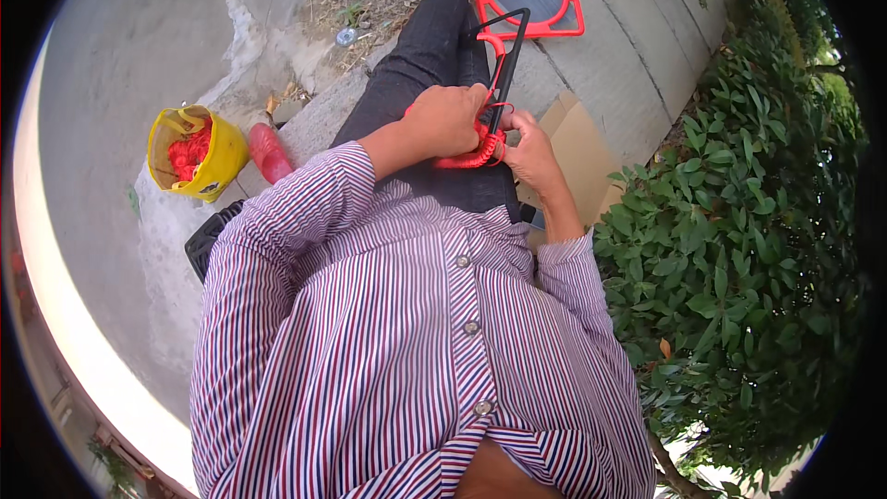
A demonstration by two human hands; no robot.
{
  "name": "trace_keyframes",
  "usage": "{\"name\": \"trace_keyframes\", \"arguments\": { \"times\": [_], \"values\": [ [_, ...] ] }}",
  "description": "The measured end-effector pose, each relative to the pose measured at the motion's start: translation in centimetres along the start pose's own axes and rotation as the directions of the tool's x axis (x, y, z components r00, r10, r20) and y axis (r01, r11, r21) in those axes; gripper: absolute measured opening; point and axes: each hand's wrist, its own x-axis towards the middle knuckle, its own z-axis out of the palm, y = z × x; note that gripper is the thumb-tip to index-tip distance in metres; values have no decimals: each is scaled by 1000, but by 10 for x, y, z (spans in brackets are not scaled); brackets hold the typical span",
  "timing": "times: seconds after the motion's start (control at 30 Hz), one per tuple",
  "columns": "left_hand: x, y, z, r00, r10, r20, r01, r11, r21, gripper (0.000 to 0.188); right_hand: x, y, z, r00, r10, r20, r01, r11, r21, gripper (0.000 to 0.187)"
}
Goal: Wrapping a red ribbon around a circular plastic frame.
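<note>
A thin black frame (525,35) stands tilted over my lap, with red cord (482,155) wrapped thickly along its lower part. My left hand (445,120) is closed at the left of the frame, gripping the red cord, and its fingertips are partly hidden. On the other side, my right hand (534,155) pinches the cord where it meets the frame. A loose loop of cord sticks out between the two hands. Another red strand runs up along the black bar.
At my left stands a yellow bucket (220,159) holding bundled red cord, beside a red rounded object (269,153). A red square frame with a round opening (575,2) lies ahead on the paving. Cardboard (575,152) is right of my lap; a leafy hedge (730,249) borders the right.
</note>
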Motion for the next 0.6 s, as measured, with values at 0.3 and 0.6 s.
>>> {"name": "trace_keyframes", "arguments": {
  "times": [0.3,0.6],
  "values": [
    [17,-25,31,943,62,-328,-199,892,-405,54,-33,5,-46,912,85,-402,215,735,643,24],
    [4,3,39,903,-208,377,416,193,-889,67,-106,0,-146,887,-109,-448,458,95,884,30]
  ]
}}
